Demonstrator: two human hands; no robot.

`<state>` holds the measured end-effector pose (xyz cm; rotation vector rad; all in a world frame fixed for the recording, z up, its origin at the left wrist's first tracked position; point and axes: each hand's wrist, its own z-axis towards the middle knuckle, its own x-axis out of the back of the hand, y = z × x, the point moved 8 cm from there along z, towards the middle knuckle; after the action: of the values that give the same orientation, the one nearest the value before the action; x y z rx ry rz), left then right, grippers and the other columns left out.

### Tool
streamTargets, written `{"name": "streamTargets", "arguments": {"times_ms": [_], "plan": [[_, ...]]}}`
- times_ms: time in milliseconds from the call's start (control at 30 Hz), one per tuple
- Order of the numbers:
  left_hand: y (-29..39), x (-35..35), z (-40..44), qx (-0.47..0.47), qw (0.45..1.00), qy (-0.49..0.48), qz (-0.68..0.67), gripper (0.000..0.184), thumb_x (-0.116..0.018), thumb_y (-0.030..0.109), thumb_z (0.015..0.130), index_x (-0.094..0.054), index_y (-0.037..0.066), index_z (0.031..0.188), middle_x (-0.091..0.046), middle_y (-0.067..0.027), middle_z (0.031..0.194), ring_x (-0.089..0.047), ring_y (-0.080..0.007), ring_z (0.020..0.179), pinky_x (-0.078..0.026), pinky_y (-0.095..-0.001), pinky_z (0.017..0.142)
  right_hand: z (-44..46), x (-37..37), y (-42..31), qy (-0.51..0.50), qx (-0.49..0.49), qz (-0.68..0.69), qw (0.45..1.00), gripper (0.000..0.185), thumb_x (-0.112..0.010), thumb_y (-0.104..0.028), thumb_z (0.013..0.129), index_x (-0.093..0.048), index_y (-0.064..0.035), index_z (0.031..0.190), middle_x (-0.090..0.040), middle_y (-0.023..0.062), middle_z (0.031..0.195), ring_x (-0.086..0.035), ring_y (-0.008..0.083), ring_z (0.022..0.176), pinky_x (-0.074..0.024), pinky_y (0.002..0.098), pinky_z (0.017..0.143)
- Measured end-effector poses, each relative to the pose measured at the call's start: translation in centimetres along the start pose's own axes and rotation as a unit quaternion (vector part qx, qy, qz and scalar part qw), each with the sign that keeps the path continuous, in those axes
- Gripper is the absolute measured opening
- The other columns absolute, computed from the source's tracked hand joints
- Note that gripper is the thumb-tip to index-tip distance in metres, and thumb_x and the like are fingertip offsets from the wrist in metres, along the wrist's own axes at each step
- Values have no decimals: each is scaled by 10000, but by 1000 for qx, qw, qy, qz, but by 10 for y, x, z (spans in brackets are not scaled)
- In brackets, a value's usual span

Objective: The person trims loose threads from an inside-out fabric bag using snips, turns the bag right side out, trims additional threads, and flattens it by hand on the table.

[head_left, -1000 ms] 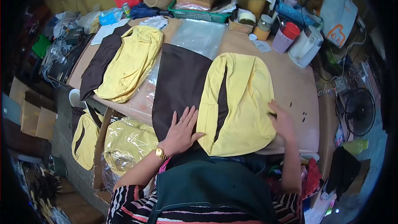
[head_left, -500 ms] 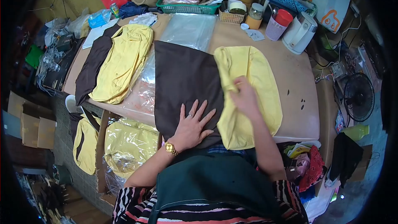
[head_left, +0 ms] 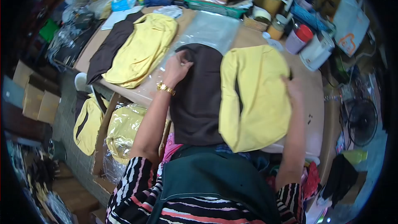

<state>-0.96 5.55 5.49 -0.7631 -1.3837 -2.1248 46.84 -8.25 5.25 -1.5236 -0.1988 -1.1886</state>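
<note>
A cloth piece lies in front of me, with a dark brown part point(head_left: 199, 99) on the left and a yellow part point(head_left: 261, 103) on the right. A dark slit shows in the yellow cloth. My left hand point(head_left: 179, 65) pinches the upper left edge of the brown part, and a gold watch is on that wrist. At the right edge of the yellow part is my right hand point(head_left: 293, 89). It touches the cloth there, but its fingers are blurred and partly hidden, so their grip is unclear.
More yellow and brown cloth pieces point(head_left: 143, 49) lie at the table's left. Clear plastic sheets point(head_left: 213, 29) are behind the brown cloth. A carton holds plastic-wrapped yellow cloth point(head_left: 126, 126) at the lower left. A white kettle point(head_left: 317, 52) and a red-topped cup point(head_left: 299, 39) stand back right.
My left hand has gone from lying flat on the brown cloth to pinching its upper left edge; that part now looks narrower. My right hand has moved right, from the yellow cloth's inner edge to its outer edge.
</note>
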Motion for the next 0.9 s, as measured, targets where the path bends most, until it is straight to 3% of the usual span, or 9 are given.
{"name": "streamTargets", "arguments": {"times_ms": [67,100,133,300,567,600,700,800,900], "plan": [[10,17,19,24,983,0,-180,374,-760,207,830,-650,-42,1087,-708,-65,808,-677,-181,721,-524,-298,678,-8,83,-82,124,65,-63,988,451,-716,-333,854,-649,90,995,-688,162,824,-662,264,750,-490,396,712],[31,36,23,82,948,-1,-308,266,-744,188,859,-689,-30,1002,-703,-46,821,-669,-123,715,-517,-251,659,3,111,-76,94,-8,33,995,400,-689,-359,897,-651,33,827,-655,91,733,-596,196,644,-458,346,628],[54,61,27,35,922,38,-384,217,-707,151,890,-685,-24,1016,-693,-39,840,-659,-99,725,-514,-227,662,30,142,-49,168,118,175,963,364,-668,-341,930,-633,-22,758,-612,25,670,-515,131,578,-407,291,576],[136,145,10,-137,860,130,-475,118,-623,67,942,-665,-34,990,-684,-52,872,-650,-90,776,-529,-223,717,31,247,-16,150,174,532,815,340,-679,-137,908,-599,8,1204,-651,138,1180,-623,265,1095,-492,395,972],[67,73,-103,-29,968,-58,-240,45,-659,5,862,-686,-16,891,-678,-89,809,-657,-158,744,-517,-287,684,-74,132,85,-74,76,170,980,188,-667,-208,898,-686,-35,970,-697,102,1090,-640,185,879,-508,333,799],[59,61,-117,-47,980,-143,-127,54,-653,15,867,-687,-12,900,-683,-99,828,-662,-186,761,-519,-297,703,-90,122,93,-152,-106,66,980,188,-667,-198,897,-693,-23,958,-704,104,1065,-664,219,848,-522,357,772],[63,63,-120,-36,986,-165,-13,60,-652,36,861,-686,-2,893,-687,-126,858,-666,-266,773,-524,-344,710,-88,137,65,-53,-60,-180,980,228,-644,-205,909,-695,2,990,-706,115,1040,-670,215,781,-527,356,751],[93,53,-106,-44,991,-121,-42,116,-662,74,855,-675,8,949,-685,-153,946,-664,-323,841,-523,-382,751,-63,118,28,17,2,71,997,380,-607,-293,933,-657,39,1110,-688,173,1016,-656,208,892,-507,347,795],[146,-5,-107,-219,972,-73,-40,447,-661,220,887,-550,20,1271,-565,-196,1302,-544,-364,1198,-433,-436,999,-44,39,-34,34,77,53,995,301,-576,-226,937,-660,5,1110,-692,183,1066,-655,323,1006,-480,387,880]]}}
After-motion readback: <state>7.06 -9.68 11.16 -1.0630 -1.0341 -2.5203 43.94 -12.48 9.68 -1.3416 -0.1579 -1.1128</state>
